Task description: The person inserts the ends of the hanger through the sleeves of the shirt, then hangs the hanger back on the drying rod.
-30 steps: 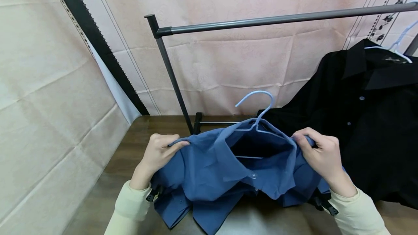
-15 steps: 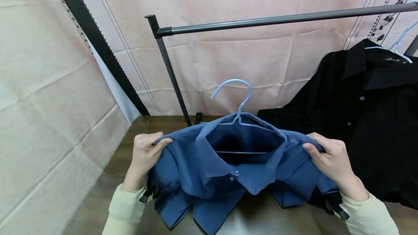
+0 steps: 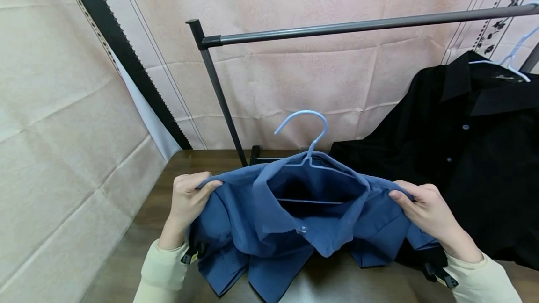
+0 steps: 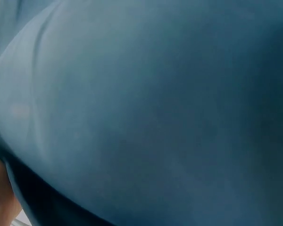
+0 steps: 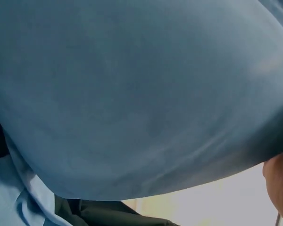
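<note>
A blue collared shirt [image 3: 273, 219] is held up in the head view, its collar buttoned at the front. Inside it sits a light blue hanger [image 3: 323, 125], whose hook rises out of the neck opening. My left hand [image 3: 191, 195] pinches one shoulder of the shirt between thumb and fingers. On the other side my right hand [image 3: 425, 207] pinches the opposite shoulder, so the fabric stretches between both hands. Blue cloth [image 4: 146, 113] fills most of the left wrist view, and the right wrist view is also mostly blue cloth [image 5: 132, 94].
Behind the shirt stands a dark metal clothes rack [image 3: 337, 27] with a horizontal bar. A black shirt [image 3: 429, 162] hangs at its right on another light blue hanger [image 3: 511, 57]. Below is a brown wooden table [image 3: 126, 256]; pale patterned cloth [image 3: 294, 78] covers the wall.
The shirt and hanger shifted left and up, then sank slightly. My hands spread apart, the left going left and the right going right, both keeping their grip on the shoulders.
</note>
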Demonstrator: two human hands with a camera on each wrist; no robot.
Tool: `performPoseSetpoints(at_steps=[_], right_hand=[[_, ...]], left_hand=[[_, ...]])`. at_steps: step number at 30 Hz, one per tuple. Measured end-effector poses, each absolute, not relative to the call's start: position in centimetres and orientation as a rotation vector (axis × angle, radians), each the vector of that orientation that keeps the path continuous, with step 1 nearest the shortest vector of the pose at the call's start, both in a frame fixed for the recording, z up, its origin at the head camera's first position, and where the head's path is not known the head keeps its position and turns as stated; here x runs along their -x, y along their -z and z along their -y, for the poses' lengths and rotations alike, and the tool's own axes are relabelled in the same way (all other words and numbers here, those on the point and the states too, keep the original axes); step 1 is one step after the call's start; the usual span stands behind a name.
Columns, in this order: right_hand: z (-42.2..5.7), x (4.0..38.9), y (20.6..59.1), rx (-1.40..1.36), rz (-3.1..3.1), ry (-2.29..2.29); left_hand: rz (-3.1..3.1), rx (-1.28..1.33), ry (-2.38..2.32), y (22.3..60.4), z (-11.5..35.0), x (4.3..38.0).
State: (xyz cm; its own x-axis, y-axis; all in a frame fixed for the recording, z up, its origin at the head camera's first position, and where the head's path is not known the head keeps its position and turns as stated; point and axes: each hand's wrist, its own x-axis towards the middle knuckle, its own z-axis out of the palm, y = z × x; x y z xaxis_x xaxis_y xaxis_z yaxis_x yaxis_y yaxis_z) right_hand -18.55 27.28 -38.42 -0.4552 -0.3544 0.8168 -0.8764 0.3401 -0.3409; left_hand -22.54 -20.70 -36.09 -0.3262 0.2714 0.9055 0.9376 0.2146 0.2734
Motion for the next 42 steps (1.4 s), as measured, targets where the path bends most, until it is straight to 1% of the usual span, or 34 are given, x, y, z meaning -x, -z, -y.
performPoseSetpoints(at_steps=[5, 10, 17, 29, 36, 42], right_hand=[[-26.5, 18.1, 36.9, -0.938, 1.881, -0.934], [-26.2, 17.8, 34.9, -0.787, 1.818, -0.828], [-25.8, 17.2, 32.6, -0.773, 1.825, -0.815], [-25.1, 16.1, 30.7, -0.769, 1.861, -0.951], [-24.4, 16.3, 29.5, -0.64, 1.944, -0.877], [-24.6, 16.9, 29.5, -0.508, 2.049, -0.923]], left_hand=[[1.789, 1.073, 1.12, 36.0, 20.6, 22.5], [1.844, 0.997, 1.203, 36.3, 20.5, 22.5], [1.8, 0.942, 1.207, 36.5, 20.4, 22.8], [1.769, 1.05, 1.114, 36.1, 20.7, 23.0], [1.738, 1.157, 1.105, 35.8, 20.8, 22.7], [1.715, 1.199, 1.117, 35.9, 21.1, 22.7]])
